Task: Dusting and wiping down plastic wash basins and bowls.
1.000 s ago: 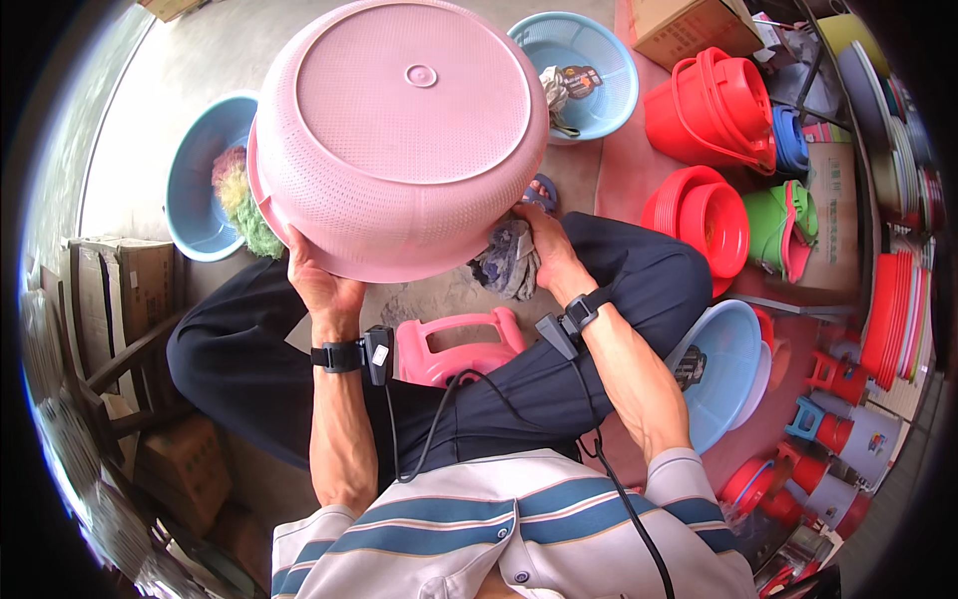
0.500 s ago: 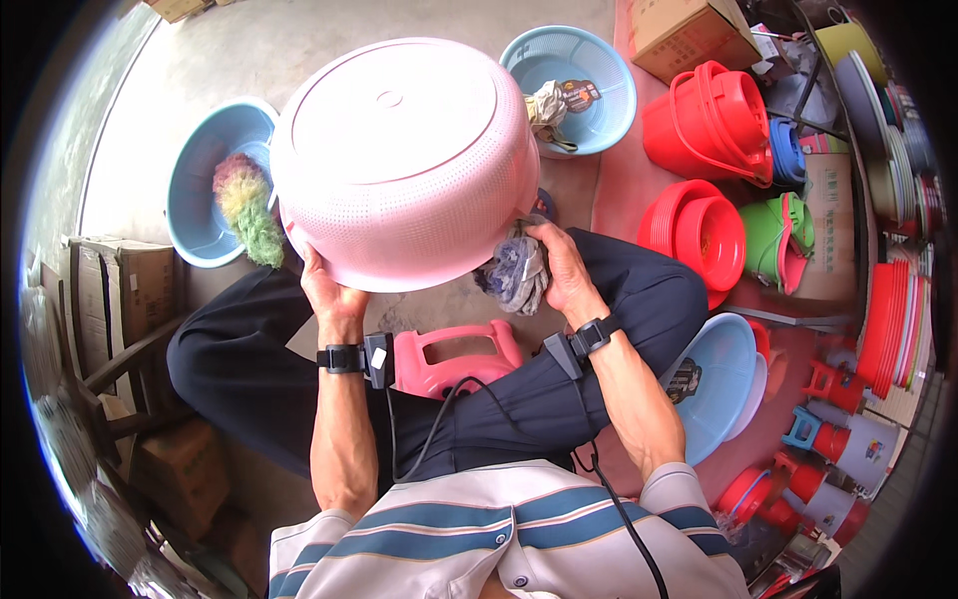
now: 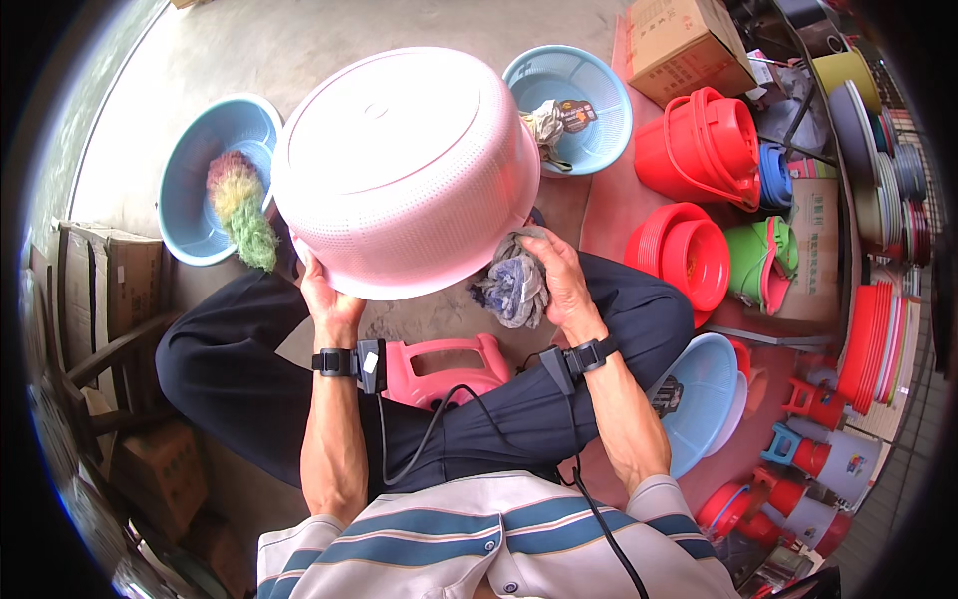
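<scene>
Mostly beyond the left hand's grip (image 3: 332, 309) on its rim (image 3: 419, 291), the pink basin (image 3: 404, 170).

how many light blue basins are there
3: left basin, beyond the left knee; far basin, right of the pink basin; near basin, beside the right knee. Others may be hidden.

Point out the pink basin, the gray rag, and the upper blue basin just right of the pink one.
Pink basin (image 3: 409, 212): head view, perforated side wall.
Gray rag (image 3: 513, 285): head view, middle of the bunched cloth.
Upper blue basin (image 3: 599, 140): head view, bare inner surface.
</scene>
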Demonstrator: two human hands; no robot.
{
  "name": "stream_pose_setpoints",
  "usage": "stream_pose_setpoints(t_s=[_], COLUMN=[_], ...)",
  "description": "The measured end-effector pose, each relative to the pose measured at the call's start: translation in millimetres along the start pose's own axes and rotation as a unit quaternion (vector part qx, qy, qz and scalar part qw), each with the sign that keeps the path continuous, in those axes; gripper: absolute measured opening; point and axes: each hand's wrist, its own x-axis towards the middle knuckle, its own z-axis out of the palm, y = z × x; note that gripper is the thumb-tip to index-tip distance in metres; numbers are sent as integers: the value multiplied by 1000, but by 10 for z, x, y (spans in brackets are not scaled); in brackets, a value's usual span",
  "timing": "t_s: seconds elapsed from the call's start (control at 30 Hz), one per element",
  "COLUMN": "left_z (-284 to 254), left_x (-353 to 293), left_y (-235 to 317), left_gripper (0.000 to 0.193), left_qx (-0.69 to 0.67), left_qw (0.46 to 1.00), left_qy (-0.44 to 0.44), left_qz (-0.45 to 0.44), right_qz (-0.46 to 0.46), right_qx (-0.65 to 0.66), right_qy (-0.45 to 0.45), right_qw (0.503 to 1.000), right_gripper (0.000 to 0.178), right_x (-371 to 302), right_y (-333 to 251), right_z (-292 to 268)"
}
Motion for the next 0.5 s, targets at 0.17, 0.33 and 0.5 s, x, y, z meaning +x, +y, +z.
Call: stream_pose_setpoints(t_s=[0.17,0.33,0.5], left_z=[137,171,267], left_x=[-59,-66,-200], left_y=[-52,-52,-46], left_gripper=[44,47,48], left_qx=[31,51,85], left_qw=[999,998,993], left_qy=[-1,-19,-47], left_qz=[14,22,71], right_qz=[-21,-18,-52], right_qx=[-103,-131,-186], right_qy=[62,104,165], right_qw=[993,986,967], right_gripper=[30,31,34], right_x=[98,112,114], right_y=[52,122,349], right_z=[2,34,174])
